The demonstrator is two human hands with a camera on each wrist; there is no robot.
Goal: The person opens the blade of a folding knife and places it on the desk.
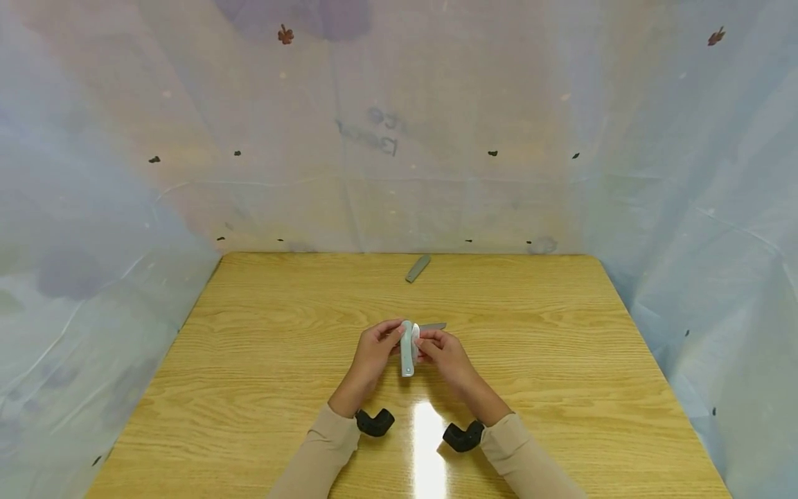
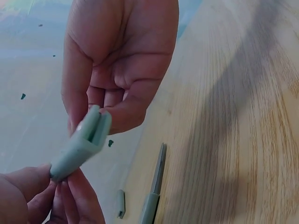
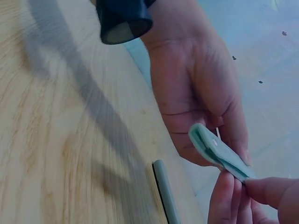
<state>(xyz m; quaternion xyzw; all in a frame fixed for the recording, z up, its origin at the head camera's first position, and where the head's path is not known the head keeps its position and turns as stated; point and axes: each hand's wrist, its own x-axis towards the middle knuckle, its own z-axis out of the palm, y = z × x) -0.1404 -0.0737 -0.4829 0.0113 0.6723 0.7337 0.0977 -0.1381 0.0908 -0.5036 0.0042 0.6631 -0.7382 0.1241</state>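
A pale green folding knife (image 1: 407,353), with a long slot and a rivet, is between my hands above the table. My left hand (image 1: 374,350) pinches its handle between thumb and fingers. On its right side, my right hand (image 1: 445,353) pinches a whitish part lying along the handle. The slot shows in the left wrist view on the knife (image 2: 77,149) and in the right wrist view on the knife (image 3: 222,149). Whether a blade is out of the slot I cannot tell. Just beyond my hands lies a second knife (image 2: 154,191), grey-bladed with a green handle, its blade pointing right.
A grey-green narrow piece (image 1: 418,268) lies near the back edge of the wooden table (image 1: 262,333). Black curved camera mounts (image 1: 375,422) are at my wrists. Pale sheeting (image 1: 411,138) stands behind the table and at both sides.
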